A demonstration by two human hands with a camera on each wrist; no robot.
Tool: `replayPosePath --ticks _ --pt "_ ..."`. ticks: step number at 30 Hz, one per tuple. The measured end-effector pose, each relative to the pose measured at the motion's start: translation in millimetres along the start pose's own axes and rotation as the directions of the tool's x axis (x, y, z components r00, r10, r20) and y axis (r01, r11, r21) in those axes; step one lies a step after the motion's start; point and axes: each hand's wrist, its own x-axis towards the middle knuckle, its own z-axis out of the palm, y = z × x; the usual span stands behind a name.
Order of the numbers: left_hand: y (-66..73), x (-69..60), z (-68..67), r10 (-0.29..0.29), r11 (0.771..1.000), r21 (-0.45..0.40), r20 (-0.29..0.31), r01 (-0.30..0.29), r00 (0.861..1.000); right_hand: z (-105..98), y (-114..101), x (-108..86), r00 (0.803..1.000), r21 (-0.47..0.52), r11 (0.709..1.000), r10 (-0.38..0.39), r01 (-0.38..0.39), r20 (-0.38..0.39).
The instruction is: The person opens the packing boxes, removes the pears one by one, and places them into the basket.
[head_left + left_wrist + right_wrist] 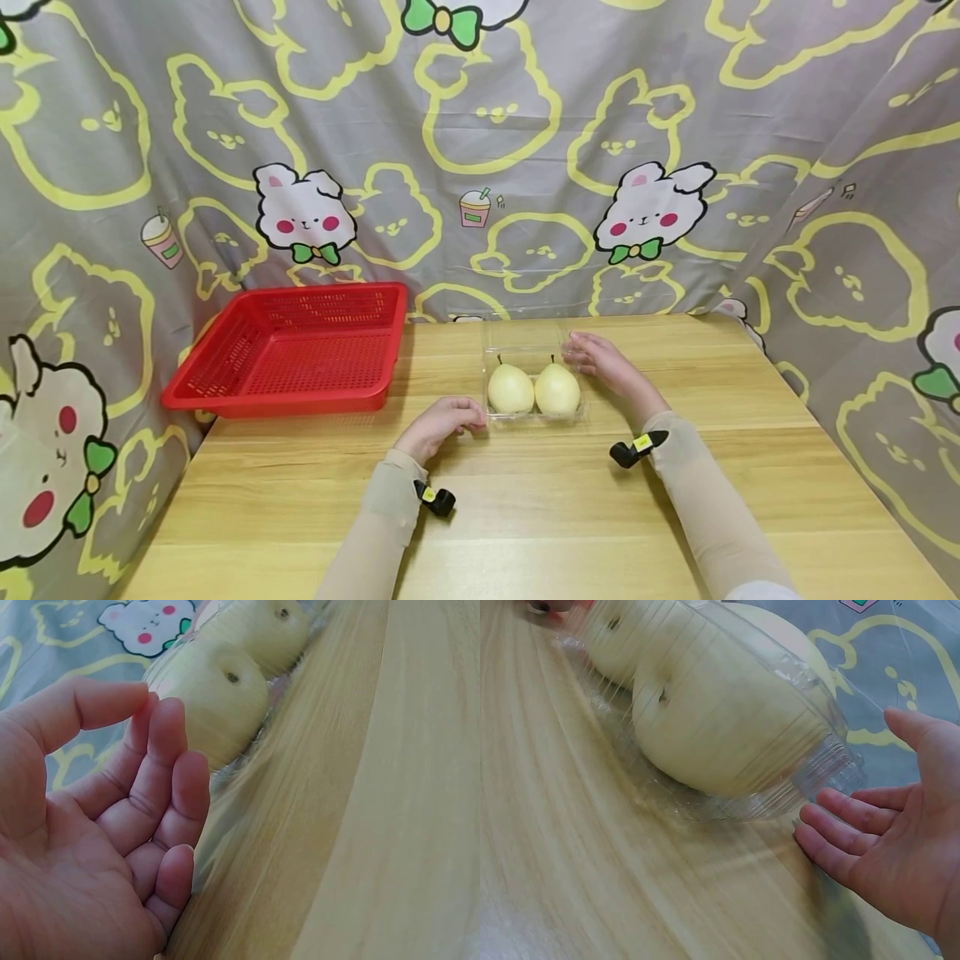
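Clear plastic box [534,417] on the surface [525,517]: two pears [511,389] already inside, lid [517,335] not yet down. Beside it, left hand [442,422] with loosely bent fingers, right hand [609,367] with straighter ones, neither gripping anything.

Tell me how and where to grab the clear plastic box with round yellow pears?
Try gripping the clear, ridged plastic box low on its two sides, left hand from the left, right hand from the right. Two round, pale yellow pears sit side by side, making it wide, and its plastic looks thin, so squeeze gently.
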Motion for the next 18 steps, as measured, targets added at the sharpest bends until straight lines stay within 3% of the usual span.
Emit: replayPosePath --ticks 18 --pt "-1.6 -1.5 -3.4 0.015 1.0 0.001 0.047 -0.015 0.999 7.4 0.3 -2.7 1.0 -0.032 0.999 0.006 -0.007 -0.019"
